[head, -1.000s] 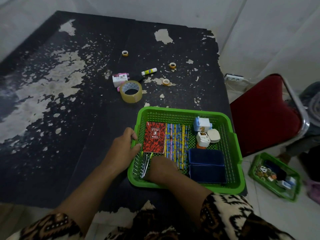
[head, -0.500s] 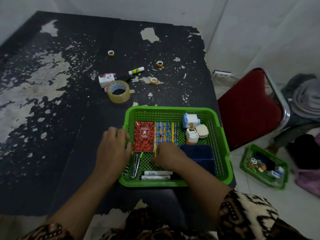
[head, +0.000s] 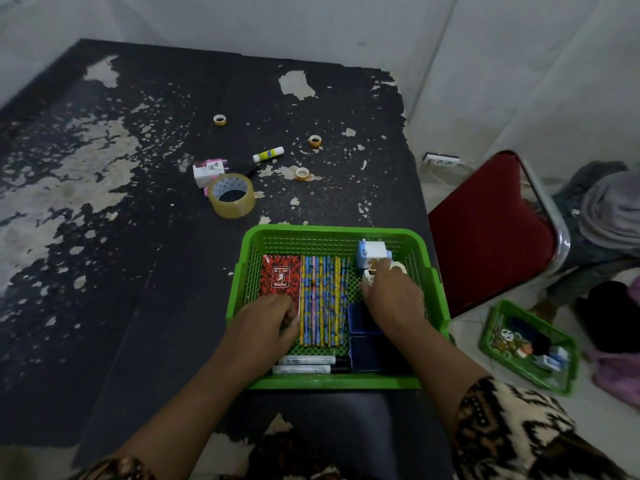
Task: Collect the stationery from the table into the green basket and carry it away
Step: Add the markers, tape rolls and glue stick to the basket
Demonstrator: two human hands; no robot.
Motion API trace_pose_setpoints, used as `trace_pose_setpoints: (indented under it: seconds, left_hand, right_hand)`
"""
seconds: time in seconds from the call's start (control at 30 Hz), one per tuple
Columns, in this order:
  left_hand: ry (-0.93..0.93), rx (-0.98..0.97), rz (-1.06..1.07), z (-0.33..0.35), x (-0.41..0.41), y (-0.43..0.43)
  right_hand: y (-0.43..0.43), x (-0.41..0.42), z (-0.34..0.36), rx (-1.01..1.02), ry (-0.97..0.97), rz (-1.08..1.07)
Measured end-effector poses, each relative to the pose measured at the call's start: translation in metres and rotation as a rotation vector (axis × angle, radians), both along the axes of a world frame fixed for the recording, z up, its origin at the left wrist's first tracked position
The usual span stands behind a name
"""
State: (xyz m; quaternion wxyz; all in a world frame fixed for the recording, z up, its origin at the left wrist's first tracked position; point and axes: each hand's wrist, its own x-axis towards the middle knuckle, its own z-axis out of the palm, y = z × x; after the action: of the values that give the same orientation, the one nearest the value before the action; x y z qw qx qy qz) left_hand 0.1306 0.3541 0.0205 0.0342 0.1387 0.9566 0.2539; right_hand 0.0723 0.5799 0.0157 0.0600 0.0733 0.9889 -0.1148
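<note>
Peeling black table (head: 104,237) against pale walls; red chair (head: 485,230) and second basket (head: 526,348) on the floor to the right. At the table's near edge, green basket (head: 332,232), holding a red notebook (head: 280,278), a row of patterned pencils (head: 323,292), two markers (head: 304,363), dark blue boxes (head: 367,351) and a white-and-blue box (head: 372,252). Beyond its far rim, not yet collected: big tape roll (head: 231,199), pink-and-white item (head: 209,169), glue stick (head: 268,154), three small tape rolls (head: 314,141).

Left hand (head: 263,320) inside the basket, fingers curled down on the notebook's near end; gripping or only pressing, cannot tell. Right hand (head: 394,296) also inside, fingers bent over a small white item (head: 368,278) beside the white-and-blue box; pinching or just nudging, cannot tell.

Possible trouble: lifting the basket too soon and leaving loose pieces behind; small rolls rolling off the table if knocked; risk of tipping under a careless pull, given the near edge.

Basket directly under both hands; leftover stationery well apart from them, across the table.
</note>
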Motion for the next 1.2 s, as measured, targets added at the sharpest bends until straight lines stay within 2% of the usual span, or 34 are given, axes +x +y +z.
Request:
trace_pose_setpoints:
  seconds: [0.13, 0.27, 0.43, 0.53, 0.6, 0.8, 0.83, 0.97, 1.1, 1.2]
  left_hand:
    - [-0.074, 0.037, 0.032, 0.001, -0.001, -0.001]
    - [-0.119, 0.073, 0.035, 0.001, -0.003, 0.005]
    - [-0.169, 0.112, -0.001, 0.003, -0.013, 0.025]
    - [-0.17, 0.178, 0.009, 0.01, -0.024, 0.042]
    - [-0.145, 0.141, -0.005, 0.015, -0.035, 0.055]
    - [-0.162, 0.069, -0.115, 0.021, -0.058, 0.071]
    - [-0.169, 0.091, -0.109, 0.022, -0.057, 0.067]
    - [-0.21, 0.199, 0.027, 0.016, -0.048, 0.035]
    - [-0.283, 0.307, 0.172, 0.016, -0.034, 0.002]
    - [-0.279, 0.205, 0.158, 0.023, -0.026, -0.013]
  right_hand:
    - [0.007, -0.005, -0.003, -0.17, -0.007, -0.063]
    - [0.013, -0.007, -0.001, -0.291, -0.034, 0.01]
    - [0.025, -0.012, 0.011, -0.216, -0.021, 0.198]
    - [0.028, -0.015, 0.025, -0.257, -0.014, 0.258]
    - [0.028, -0.015, 0.034, -0.282, -0.031, 0.312]
    - [0.027, -0.011, 0.046, -0.562, -0.169, 0.247]
    - [0.03, -0.014, 0.048, -0.534, -0.203, 0.222]
    - [0.039, -0.026, 0.05, -0.14, -0.205, 0.071]
    - [0.029, -0.034, 0.032, -0.035, -0.254, -0.006]
    - [0.024, -0.037, 0.019, -0.035, -0.222, -0.052]
